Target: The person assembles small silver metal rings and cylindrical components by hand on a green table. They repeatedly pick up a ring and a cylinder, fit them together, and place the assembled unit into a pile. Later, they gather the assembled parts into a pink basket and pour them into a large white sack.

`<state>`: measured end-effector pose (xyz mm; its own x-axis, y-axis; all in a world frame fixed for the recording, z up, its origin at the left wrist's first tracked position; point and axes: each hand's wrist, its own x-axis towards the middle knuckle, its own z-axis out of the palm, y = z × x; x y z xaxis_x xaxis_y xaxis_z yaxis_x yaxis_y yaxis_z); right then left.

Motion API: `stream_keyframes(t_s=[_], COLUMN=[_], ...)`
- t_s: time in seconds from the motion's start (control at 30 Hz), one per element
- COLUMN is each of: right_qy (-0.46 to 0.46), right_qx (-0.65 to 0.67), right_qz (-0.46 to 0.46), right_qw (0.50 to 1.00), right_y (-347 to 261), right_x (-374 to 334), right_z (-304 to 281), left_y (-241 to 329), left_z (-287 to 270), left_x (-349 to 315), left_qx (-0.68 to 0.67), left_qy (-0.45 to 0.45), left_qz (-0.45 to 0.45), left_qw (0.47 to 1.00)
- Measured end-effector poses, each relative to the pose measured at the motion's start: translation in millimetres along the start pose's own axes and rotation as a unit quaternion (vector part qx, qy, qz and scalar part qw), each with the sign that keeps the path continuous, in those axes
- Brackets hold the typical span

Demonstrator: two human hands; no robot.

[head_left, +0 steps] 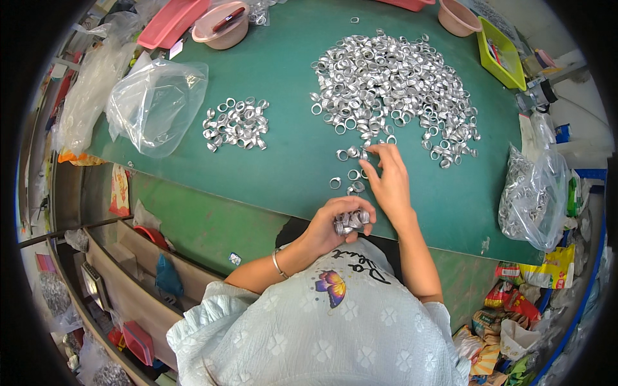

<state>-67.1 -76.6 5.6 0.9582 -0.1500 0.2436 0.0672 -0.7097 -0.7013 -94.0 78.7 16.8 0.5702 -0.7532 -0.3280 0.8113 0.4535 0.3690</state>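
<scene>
My left hand (335, 222) is cupped near the table's front edge, with several silver metal rings (351, 222) in its curled fingers. Ahead and to the right, my right hand (389, 180) reaches down to the table, thumb and forefinger closed around a silver ring (364, 155). Loose rings (335, 183) lie scattered near that hand. Beyond it spreads a large heap of the same silver rings (393, 80). A smaller group of rings (237, 125) sits apart, left of centre.
A clear plastic bag (158, 106) lies on the green table (277, 71) at left. At right is a bag of rings (524, 199). Along the back stand a pink bowl (222, 38), another bowl (458, 18) and a yellow-green tray (505, 61). Brown shelving (129, 257) is at lower left.
</scene>
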Motion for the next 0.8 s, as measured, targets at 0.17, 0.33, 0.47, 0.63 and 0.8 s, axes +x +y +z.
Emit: stream_keyframes(t_s=[0.17, 0.33, 0.47, 0.63, 0.8], right_qy=[0.011, -0.103, -0.125, -0.094, -0.033], right_qx=[0.052, 0.533, 0.616, 0.574, 0.324], right_qz=[0.055, 0.297, 0.335, 0.264, 0.147], right_qw=[0.997, 0.786, 0.702, 0.769, 0.934], right_y=[7, 12, 2, -10, -1], right_x=[1, -18, -35, -50, -42], right_z=[11, -19, -31, -29, -28], left_y=[-7, -3, 2, -1, 8], left_z=[-9, -1, 10, 2, 3], left_x=[0, 2, 1, 7, 2], left_qx=[-0.02, 0.049, 0.323, 0.536, 0.088], left_qy=[0.052, 0.108, 0.115, 0.089, 0.045], left_qz=[0.004, 0.091, 0.163, 0.279, 0.031], left_qw=[0.998, 0.989, 0.925, 0.792, 0.995])
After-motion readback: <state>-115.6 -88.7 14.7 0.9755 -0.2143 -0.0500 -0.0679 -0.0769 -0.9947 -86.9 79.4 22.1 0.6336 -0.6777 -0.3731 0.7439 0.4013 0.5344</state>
